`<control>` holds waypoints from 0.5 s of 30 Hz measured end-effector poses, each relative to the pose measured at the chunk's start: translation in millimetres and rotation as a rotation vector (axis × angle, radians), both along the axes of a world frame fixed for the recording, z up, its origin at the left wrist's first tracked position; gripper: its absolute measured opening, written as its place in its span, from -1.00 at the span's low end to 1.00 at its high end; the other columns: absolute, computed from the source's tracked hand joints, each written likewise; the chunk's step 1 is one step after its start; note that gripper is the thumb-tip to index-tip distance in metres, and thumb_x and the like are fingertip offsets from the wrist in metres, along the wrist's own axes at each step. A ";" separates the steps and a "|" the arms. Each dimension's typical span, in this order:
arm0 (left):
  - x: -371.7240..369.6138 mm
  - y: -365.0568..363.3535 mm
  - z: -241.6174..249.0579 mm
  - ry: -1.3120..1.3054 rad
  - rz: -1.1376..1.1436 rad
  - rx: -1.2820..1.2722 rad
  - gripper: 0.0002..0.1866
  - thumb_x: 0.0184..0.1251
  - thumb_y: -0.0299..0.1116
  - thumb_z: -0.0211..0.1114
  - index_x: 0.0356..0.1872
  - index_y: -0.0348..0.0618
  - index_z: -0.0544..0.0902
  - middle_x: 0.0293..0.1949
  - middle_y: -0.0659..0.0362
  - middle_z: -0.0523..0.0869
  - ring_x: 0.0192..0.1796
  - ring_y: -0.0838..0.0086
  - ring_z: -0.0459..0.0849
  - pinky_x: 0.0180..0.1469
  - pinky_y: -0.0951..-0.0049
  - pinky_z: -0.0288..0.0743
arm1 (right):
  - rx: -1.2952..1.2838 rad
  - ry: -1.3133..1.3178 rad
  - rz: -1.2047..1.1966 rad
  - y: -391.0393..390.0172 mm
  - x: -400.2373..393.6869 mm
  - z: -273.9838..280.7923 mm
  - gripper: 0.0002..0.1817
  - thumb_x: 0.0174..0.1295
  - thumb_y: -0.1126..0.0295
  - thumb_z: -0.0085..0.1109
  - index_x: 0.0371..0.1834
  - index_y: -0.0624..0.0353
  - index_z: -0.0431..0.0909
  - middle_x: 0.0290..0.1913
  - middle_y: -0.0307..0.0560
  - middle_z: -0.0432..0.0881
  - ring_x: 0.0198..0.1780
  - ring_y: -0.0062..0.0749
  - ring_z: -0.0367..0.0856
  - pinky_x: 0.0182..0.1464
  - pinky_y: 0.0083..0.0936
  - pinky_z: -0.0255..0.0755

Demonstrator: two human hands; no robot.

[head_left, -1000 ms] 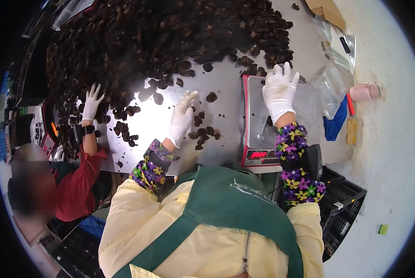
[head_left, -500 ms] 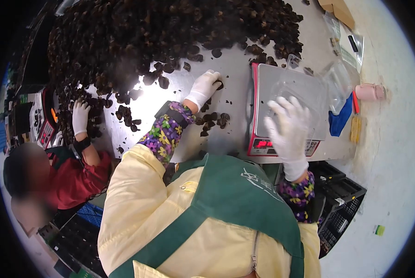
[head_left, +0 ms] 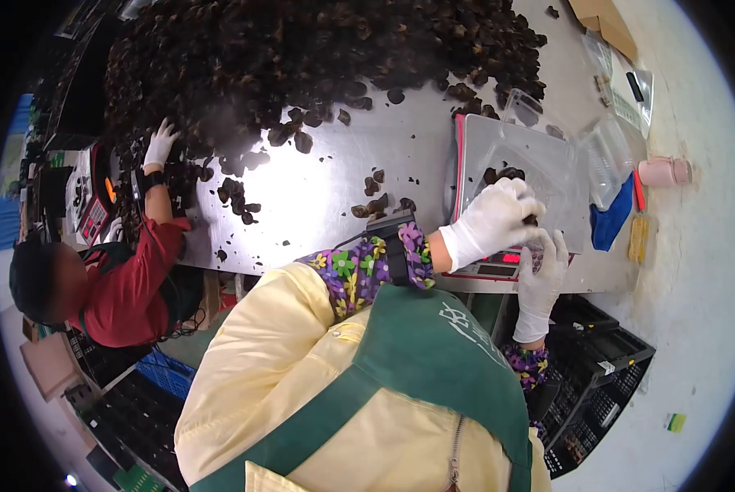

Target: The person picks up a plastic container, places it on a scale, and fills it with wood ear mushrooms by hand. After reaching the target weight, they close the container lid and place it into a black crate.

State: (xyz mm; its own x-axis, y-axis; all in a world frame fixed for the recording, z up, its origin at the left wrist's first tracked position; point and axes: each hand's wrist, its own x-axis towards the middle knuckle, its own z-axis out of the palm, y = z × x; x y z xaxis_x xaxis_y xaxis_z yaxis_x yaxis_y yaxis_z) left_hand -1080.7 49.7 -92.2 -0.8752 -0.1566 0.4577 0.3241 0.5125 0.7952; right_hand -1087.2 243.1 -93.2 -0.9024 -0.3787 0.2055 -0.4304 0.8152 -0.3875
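Observation:
My left hand, in a white glove, is over the near part of the scale, its fingers closed on a dark, curled mushroom piece. Close by its fingertips is my gloved right hand, at the scale's front edge, fingers apart and pointing up. On the scale's plate sits a clear plastic box, with a few dark pieces in it. Part of the red display shows below my left hand; its full reading is hidden.
A large heap of dark mushroom pieces covers the back of the metal table. Clear containers, a blue cloth and a pink jar lie right. A co-worker in red reaches into the heap at left.
My left hand has moved right from the table to the scale, carrying a dark piece. My right hand has dropped toward the scale's front edge. Dark pieces now show in the box.

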 end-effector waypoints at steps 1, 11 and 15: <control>3.3 0.9 1.3 0.096 0.037 -0.072 -0.76 0.20 -0.33 0.39 -0.09 0.01 0.69 -0.14 0.12 0.68 -0.05 0.19 0.66 0.01 0.18 0.54 | -0.001 -0.002 0.004 0.2 -1.1 3.4 -0.52 0.20 0.43 0.33 0.23 0.10 0.55 0.32 0.13 0.44 0.31 0.04 0.43 0.31 -0.17 0.35; 117.6 -115.8 -115.4 -0.655 0.309 -0.434 -0.83 0.28 -0.31 0.35 -0.18 -0.11 0.67 -0.22 -0.01 0.66 -0.17 0.05 0.67 -0.12 0.19 0.57 | -0.069 0.006 0.009 9.9 -10.6 34.8 -0.61 0.24 0.51 0.23 0.16 0.13 0.59 0.27 0.07 0.52 0.24 0.00 0.50 0.29 -0.21 0.37; 126.4 -129.8 -107.8 -0.441 0.470 -0.222 -0.89 0.34 -0.36 0.31 -0.17 -0.09 0.70 -0.27 0.12 0.69 -0.23 0.25 0.69 -0.19 0.33 0.54 | -0.064 0.067 0.062 0.4 -15.0 42.0 -0.61 0.22 0.53 0.24 0.15 0.11 0.61 0.25 0.05 0.54 0.23 -0.02 0.51 0.27 -0.20 0.38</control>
State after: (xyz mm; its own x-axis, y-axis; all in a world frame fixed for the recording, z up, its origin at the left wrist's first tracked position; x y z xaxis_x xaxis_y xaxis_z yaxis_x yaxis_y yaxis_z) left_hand -954.3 -80.2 -200.0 -0.8494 -0.5093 0.1387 -0.3032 0.6859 0.6616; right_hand -1102.2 243.5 -51.1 -0.8611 -0.4174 0.2903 -0.5059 0.7608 -0.4066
